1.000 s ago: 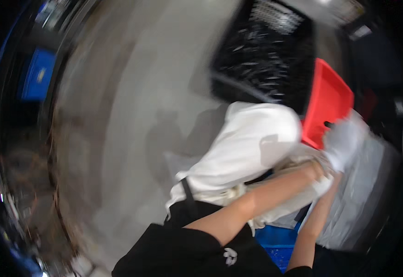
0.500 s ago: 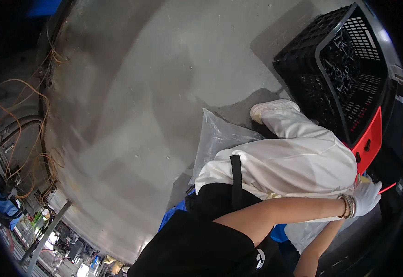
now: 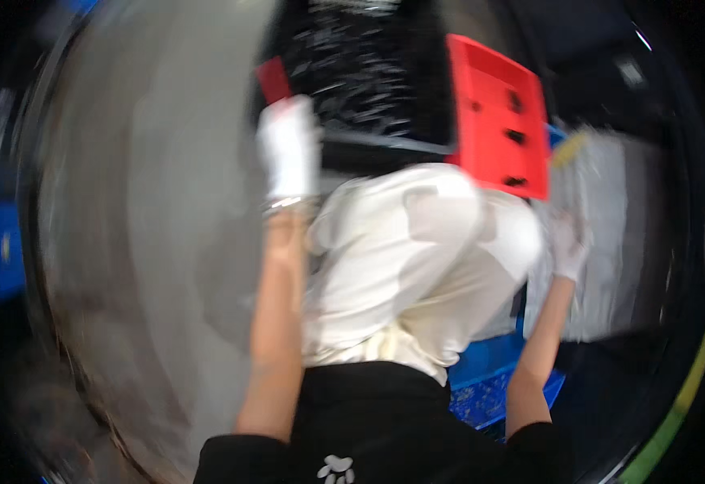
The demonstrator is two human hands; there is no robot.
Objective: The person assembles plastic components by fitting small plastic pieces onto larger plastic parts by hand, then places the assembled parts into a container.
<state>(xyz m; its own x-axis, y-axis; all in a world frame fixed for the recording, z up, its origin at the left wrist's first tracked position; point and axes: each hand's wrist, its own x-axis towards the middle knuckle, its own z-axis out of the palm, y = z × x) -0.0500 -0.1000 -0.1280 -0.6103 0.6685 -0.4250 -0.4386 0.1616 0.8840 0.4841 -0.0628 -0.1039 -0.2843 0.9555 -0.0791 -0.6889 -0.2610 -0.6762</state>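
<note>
A blue crate (image 3: 481, 367) sits nearer than the right grip (image 3: 569, 246), blurred against a pale plastic bag (image 3: 615, 266); its width I cannot tell. The left grip (image 3: 289, 149) holds a dark red piece (image 3: 273, 79), jutting beyond it. Between the grips, farther off, lie a red tray (image 3: 490, 153) and a black crate (image 3: 385, 141).

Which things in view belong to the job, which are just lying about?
Apparently job: left hand, holding red piece; right hand, by plastic sheeting; red tray; black parts in it; black crate.

Likely lying about: blue box, far left; yellow-green strip, lower right.
</note>
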